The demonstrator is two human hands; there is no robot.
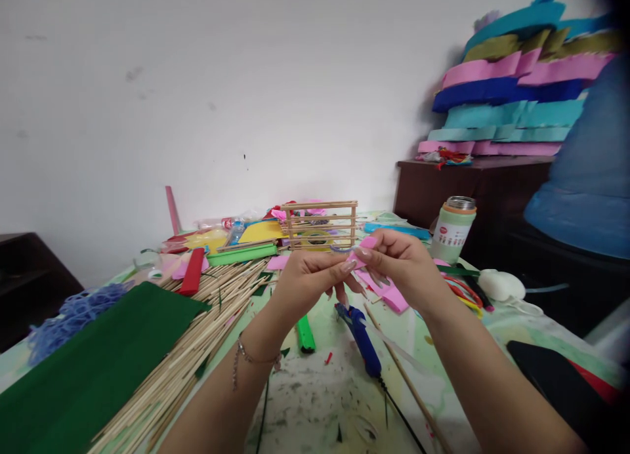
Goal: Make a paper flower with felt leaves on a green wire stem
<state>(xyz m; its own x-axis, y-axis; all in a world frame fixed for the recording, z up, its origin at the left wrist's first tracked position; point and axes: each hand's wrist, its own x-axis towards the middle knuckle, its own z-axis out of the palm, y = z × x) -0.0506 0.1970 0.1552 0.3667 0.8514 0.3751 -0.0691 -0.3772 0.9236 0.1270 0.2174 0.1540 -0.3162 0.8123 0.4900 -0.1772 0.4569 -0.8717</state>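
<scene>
A small pink piece point(362, 252) is pinched between the fingertips of both hands, above the middle of the table. My left hand point(315, 274) holds its lower left end, and my right hand point(394, 257) grips its upper right side. Just below the fingers lies a blue glue gun point(364, 342) with a black cord. More pink material point(392, 295) rests on the table beneath my right hand. Behind the hands stands a frame of wooden sticks point(322, 219). A bright green piece point(306, 334) lies below my left hand.
Many thin sticks point(197, 349) and dark green sheet point(98, 369) cover the left side. A bottle point(453, 229), white object point(501, 285) and black phone-like object point(551, 375) are at right. One long stick point(408, 378) lies near my right forearm.
</scene>
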